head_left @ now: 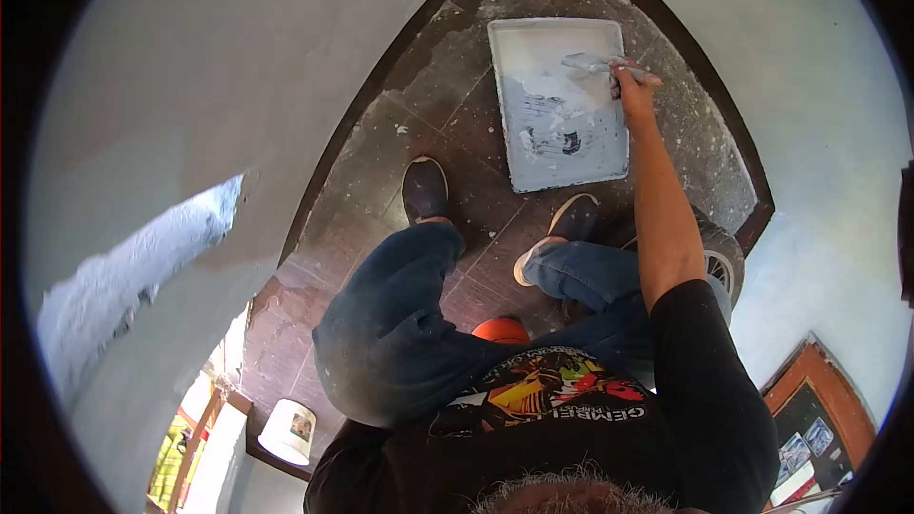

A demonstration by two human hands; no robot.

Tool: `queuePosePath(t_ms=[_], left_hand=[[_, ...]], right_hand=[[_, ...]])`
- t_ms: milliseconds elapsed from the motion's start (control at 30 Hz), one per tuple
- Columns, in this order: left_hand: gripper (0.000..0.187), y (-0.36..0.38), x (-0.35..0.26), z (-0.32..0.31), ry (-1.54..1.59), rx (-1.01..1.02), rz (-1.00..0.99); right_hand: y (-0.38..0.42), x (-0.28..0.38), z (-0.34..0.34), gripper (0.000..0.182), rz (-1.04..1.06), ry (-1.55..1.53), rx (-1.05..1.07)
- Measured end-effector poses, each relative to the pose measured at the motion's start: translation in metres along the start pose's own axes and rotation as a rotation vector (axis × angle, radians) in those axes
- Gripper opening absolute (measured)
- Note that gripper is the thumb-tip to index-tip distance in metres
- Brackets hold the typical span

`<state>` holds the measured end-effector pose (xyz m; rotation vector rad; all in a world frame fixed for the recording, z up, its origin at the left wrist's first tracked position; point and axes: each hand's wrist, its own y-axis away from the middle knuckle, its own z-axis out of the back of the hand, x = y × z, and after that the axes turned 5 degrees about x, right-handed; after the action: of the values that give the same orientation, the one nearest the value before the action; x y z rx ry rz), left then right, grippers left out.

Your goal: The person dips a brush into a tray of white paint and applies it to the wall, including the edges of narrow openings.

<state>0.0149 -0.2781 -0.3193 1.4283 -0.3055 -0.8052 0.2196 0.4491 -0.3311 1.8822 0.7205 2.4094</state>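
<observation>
My right hand [636,90] is closed around the handle of a trowel [590,64], its blade smeared with white paste. The blade lies over the far right part of a shallow white tray [564,176] on the floor. White plaster-like paste [538,48] covers the far half of the tray, and thin dark streaks show through nearer me. My left hand is out of view.
My shoes [425,190] stand on dark, paint-spattered floor tiles [457,257]. Walls close in on both sides, the left one carrying a rough pale patch [143,266]. Close by are an orange object [502,329], a wheel [721,266] and a white bucket [288,432].
</observation>
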Motion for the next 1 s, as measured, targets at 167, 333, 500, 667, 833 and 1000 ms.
queuePosePath(t_ms=[167,333,500,667,833,1000], left_hand=[[0.021,0.020,-0.019,0.012,-0.023,-0.039,0.045],[0.022,0.034,-0.034,0.019,-0.050,-0.068,0.083],[0.024,0.028,-0.073,0.012,-0.107,-0.068,0.066],[0.026,0.002,-0.137,-0.011,-0.190,-0.021,-0.040],[0.029,-0.028,-0.191,-0.048,-0.238,0.057,-0.150],[0.032,-0.040,-0.191,-0.058,-0.238,0.116,-0.209]], right_hand=[[-0.017,-0.002,-0.009,0.019,-0.023,0.021,-0.011],[-0.031,-0.002,-0.018,0.019,-0.021,0.008,0.046],[-0.038,0.010,-0.020,0.018,-0.039,-0.059,0.057],[-0.034,0.002,-0.014,0.020,-0.017,-0.136,-0.044],[-0.018,-0.010,-0.020,0.024,0.072,-0.050,-0.158],[0.006,-0.014,-0.036,0.028,0.036,0.097,-0.157]])
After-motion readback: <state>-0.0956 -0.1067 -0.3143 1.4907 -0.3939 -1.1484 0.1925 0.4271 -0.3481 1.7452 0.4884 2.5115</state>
